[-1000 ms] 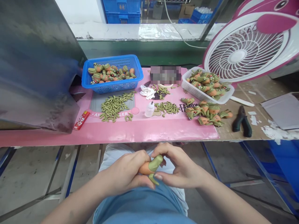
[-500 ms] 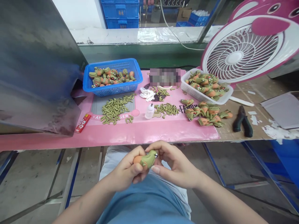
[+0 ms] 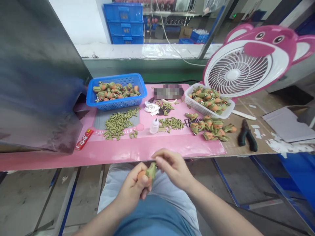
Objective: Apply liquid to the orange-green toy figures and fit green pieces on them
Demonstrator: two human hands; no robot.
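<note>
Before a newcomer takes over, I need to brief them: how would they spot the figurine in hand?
Find the pink mat, then look below its near edge, over the lap. There the left hand grips the orange-and-green figurine. Unlike those in the blue basket, white basket and loose pile, it is held.

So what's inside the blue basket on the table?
Green-and-orange figures lie heaped in the blue basket. The top ones show; whatever is beneath them is covered.

Wearing blue top (image 3: 155, 221) with darker folds and creased pale trousers (image 3: 110, 183); forearms (image 3: 214, 204), left hand (image 3: 134, 186) and right hand (image 3: 174, 168) all bare.
</note>
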